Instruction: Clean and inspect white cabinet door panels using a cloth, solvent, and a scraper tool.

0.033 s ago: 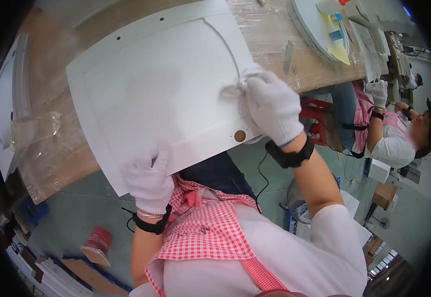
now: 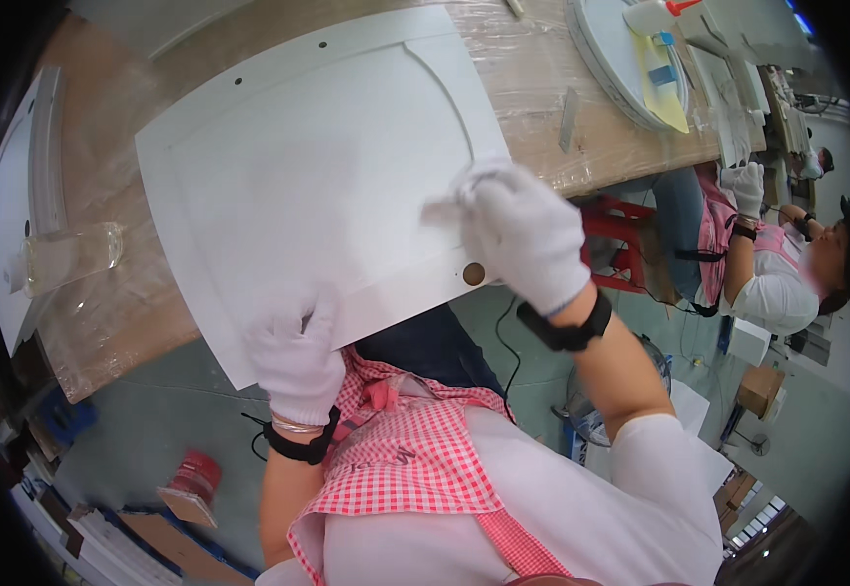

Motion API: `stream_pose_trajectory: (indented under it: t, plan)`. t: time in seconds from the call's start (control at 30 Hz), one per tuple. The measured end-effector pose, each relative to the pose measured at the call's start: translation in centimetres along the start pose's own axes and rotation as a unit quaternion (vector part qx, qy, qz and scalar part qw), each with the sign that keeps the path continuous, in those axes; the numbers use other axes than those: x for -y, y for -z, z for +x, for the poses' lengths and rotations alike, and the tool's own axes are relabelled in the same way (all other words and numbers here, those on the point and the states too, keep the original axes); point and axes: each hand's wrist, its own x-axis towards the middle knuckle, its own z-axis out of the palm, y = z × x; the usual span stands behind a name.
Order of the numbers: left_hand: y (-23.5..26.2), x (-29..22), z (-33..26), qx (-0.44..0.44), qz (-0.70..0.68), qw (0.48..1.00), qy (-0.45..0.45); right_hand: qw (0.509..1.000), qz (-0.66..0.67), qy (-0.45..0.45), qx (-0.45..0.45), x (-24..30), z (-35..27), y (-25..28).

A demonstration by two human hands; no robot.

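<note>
Gripping near edge of white panel (image 2: 318, 186), left hand (image 2: 296, 356) clamped on it, gloved. Cloth (image 2: 454, 200) pinched in right hand (image 2: 523, 239), pressed on panel's right side. Panel laid on wrapped bench (image 2: 542, 88), overhanging. Bottle (image 2: 68, 256) seen left. Co-worker (image 2: 786, 264) seated far right.

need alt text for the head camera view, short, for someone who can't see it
Seen from above, a person in white gloves holds a large white panel at a workbench edge: the left hand grips its near edge, and the right hand presses a white cloth on it. A co-worker sits at right.
</note>
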Motion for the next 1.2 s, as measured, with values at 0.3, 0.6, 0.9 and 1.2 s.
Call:
stream_pose_trajectory:
  t: [0.3,0.6,0.9,1.2]
  plan:
    - [0.4,-0.4,-0.9,0.02,-0.001,1.0,0.014,0.981,-0.074,-0.176,-0.013,-4.8,-6.5,4.6]
    - [0.0,0.1,-0.7,-0.001,0.027,0.999,-0.018,0.996,0.094,0.003,-0.006,4.3,-4.3,-1.0]
    - [5.3,2.5,0.0,0.118,-0.069,0.99,-0.018,0.965,0.012,-0.245,-0.098,-7.3,-9.5,6.0]
    - [13.8,15.3,2.8,-0.293,-0.358,0.836,0.296,0.952,0.149,-0.256,-0.078,-6.5,-6.7,4.1]
